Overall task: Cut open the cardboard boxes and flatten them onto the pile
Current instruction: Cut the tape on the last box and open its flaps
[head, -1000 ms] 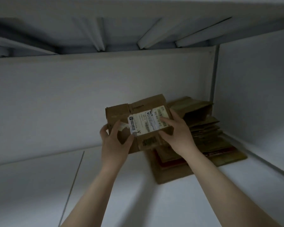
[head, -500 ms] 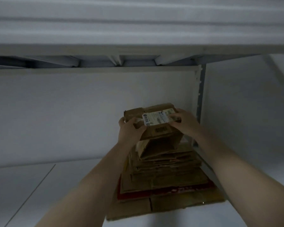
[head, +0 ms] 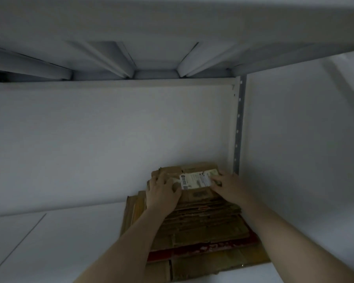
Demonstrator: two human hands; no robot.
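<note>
Item: flattened cardboard box (head: 199, 194) with a white shipping label (head: 196, 180), lying on top of the pile (head: 202, 227) of flat cardboard in the back right corner of a white shelf (head: 70, 242). Both forearms reach forward. The left hand (head: 164, 193) lies palm-down, fingers spread, on the box's left part; the right hand (head: 227, 186) lies flat, fingers extended, pressing its right part at the label's edge. Neither hand grips anything.
</note>
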